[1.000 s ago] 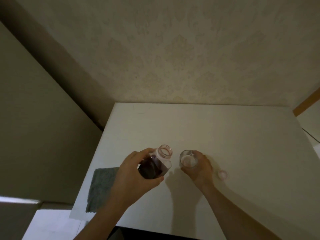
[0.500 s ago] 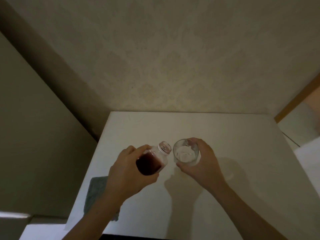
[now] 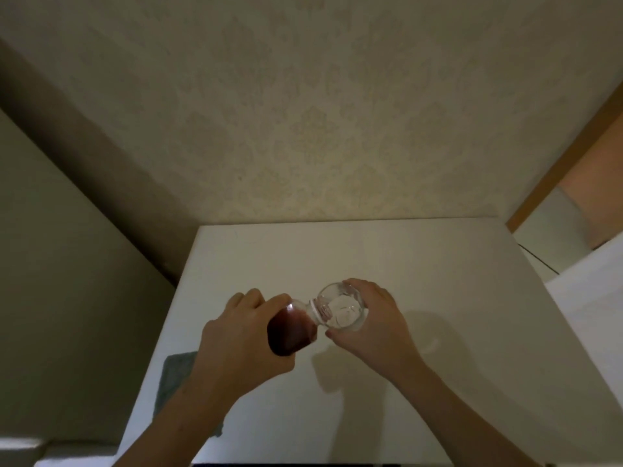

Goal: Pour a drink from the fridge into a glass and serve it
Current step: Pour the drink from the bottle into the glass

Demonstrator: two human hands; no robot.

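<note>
My left hand [image 3: 236, 345] grips a small clear bottle [image 3: 293, 328] of dark red drink, uncapped and tipped to the right. Its mouth rests at the rim of a clear glass [image 3: 342, 310]. My right hand [image 3: 374, 328] holds that glass from the right side, lifted above the white table [image 3: 421, 264] and tilted toward the bottle. The glass looks empty; no liquid shows inside it. The bottle's cap is hidden behind my right hand.
A grey-green cloth [image 3: 175, 375] lies at the table's left front edge, partly under my left forearm. A patterned wall stands right behind the table. A wooden door frame [image 3: 566, 156] runs along the right.
Both hands rose off the table. The bottle tipped further right until its mouth met the glass rim, and the glass tilted toward it.
</note>
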